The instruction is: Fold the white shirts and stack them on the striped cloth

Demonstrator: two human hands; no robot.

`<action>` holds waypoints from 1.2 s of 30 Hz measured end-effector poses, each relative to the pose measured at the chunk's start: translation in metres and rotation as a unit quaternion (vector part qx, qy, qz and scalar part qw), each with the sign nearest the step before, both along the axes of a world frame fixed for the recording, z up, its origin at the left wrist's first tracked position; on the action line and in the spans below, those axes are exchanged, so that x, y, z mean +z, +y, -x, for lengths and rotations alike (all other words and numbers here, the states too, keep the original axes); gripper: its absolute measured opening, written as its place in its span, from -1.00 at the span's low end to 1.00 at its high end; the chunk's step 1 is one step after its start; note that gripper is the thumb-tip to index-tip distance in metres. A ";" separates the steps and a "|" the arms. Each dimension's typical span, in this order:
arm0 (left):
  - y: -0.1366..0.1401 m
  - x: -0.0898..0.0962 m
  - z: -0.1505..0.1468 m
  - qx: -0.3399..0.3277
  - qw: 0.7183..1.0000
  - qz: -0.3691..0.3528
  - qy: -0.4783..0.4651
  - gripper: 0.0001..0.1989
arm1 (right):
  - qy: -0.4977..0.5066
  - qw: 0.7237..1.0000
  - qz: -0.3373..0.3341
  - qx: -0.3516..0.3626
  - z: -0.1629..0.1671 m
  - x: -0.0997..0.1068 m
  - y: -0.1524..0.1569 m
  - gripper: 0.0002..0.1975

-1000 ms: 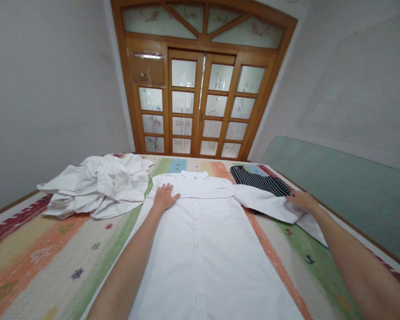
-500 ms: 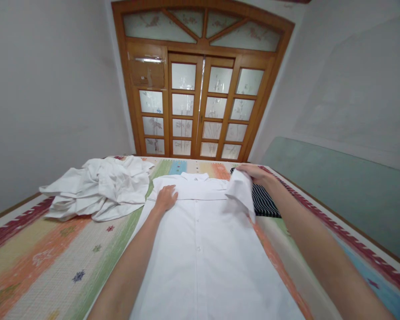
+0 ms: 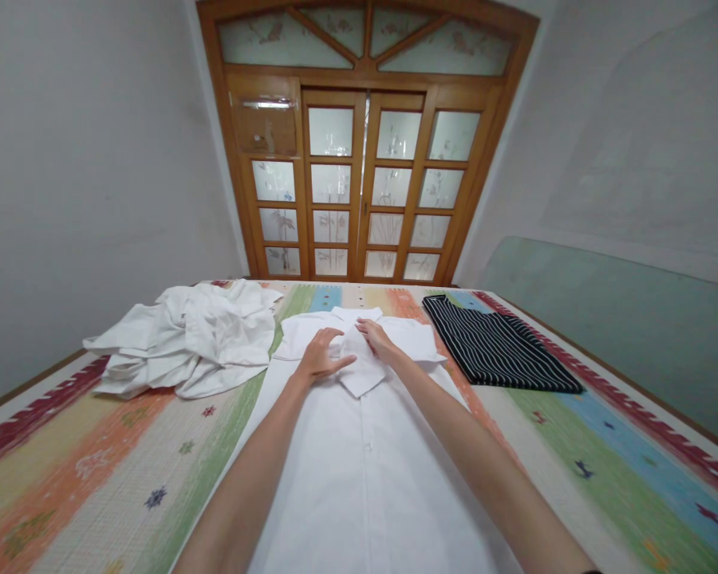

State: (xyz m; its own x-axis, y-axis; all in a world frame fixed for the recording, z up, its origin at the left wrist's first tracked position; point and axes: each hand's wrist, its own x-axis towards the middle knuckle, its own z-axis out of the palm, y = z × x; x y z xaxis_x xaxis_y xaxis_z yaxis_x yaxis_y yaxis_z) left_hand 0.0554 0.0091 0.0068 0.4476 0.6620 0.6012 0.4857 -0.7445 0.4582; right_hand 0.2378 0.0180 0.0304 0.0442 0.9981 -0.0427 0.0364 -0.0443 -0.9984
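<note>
A white button-up shirt [image 3: 335, 470] lies spread in front of me, its collar [image 3: 357, 314] at the far end and its button line running toward me. The right sleeve [image 3: 362, 376] is folded inward over the chest, its tip pointing down the middle. My right hand [image 3: 376, 339] pinches that sleeve near the collar. My left hand [image 3: 325, 355] rests beside the sleeve with thumb and fingers apart, on or just over the shirt's chest.
A crumpled pile of white clothes [image 3: 197, 339] lies at the left. At the right is a folded black-and-white striped garment [image 3: 506, 343]. Everything rests on a patterned, striped bedspread [image 3: 113, 454]. Beyond stand wooden glazed doors [image 3: 364, 183]; a pale green board [image 3: 622, 319] leans along the right wall.
My right hand has brought the sleeve from the right side inward to the shirt's middle. My left hand has shifted right, its fingers now spread. The striped garment is uncovered.
</note>
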 end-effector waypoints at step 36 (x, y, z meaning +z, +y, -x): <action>-0.016 0.011 -0.033 -0.036 0.988 0.141 0.042 -0.74 | -0.787 0.609 -0.050 -0.086 -0.138 0.002 -0.095 -0.68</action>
State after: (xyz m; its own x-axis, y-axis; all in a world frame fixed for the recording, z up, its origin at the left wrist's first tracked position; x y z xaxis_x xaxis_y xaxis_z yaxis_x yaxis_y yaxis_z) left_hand 0.0887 -0.0074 0.0175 0.5405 0.7622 0.3562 0.4803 -0.6272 0.6132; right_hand 0.3753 -0.0767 0.0327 0.0561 0.9668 0.2494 0.9550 -0.1248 0.2689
